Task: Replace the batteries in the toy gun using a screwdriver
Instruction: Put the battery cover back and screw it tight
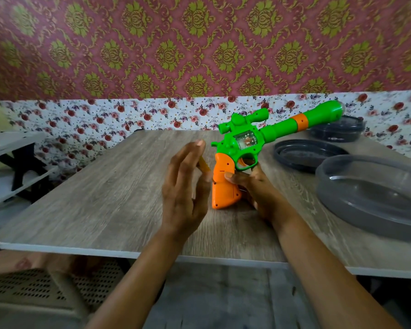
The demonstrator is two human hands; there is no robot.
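Note:
A green toy gun [266, 131] with an orange grip [223, 186] stands butt-down on the wooden table [105, 198], its barrel pointing up to the right. My right hand [259, 191] grips the orange grip from the right, thumb pressed on its side, a finger by the trigger guard. My left hand [185, 186] is just left of the grip, fingers nearly straight and pointing up. A yellow screwdriver [204, 165] is pinched between its thumb and fingers. Only part of the handle shows; the tip is hidden near the grip.
Dark see-through plastic containers and lids lie at the right: a large one [375, 198] near the front, a ring lid [306, 155] and another tub [337, 131] behind. A white shelf [10, 162] stands left of the table. The table's front edge [152, 255] is close to me.

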